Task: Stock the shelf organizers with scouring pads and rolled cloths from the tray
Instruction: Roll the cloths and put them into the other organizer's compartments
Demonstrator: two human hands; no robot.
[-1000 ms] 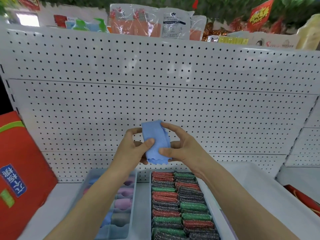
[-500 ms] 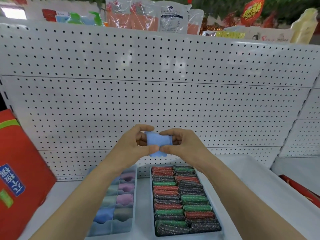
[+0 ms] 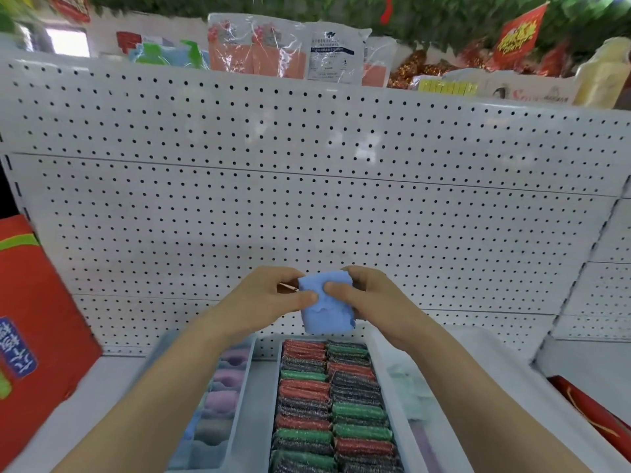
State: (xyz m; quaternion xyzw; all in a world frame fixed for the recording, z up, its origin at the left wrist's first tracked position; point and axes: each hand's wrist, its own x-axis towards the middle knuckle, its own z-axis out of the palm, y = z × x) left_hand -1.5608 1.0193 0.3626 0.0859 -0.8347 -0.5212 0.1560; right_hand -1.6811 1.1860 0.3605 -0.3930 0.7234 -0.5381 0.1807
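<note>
Blue cloth [image 3: 327, 310] between both hands

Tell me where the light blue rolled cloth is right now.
In the head view the light blue rolled cloth sits centre frame, pinched between the left hand and right hand, in the air before the white pegboard, above the far end of the organizer of scouring pads.

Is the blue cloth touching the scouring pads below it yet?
Apart. The head view shows the blue cloth held up in both hands, its lower edge against the pegboard above the scouring pads.
</note>
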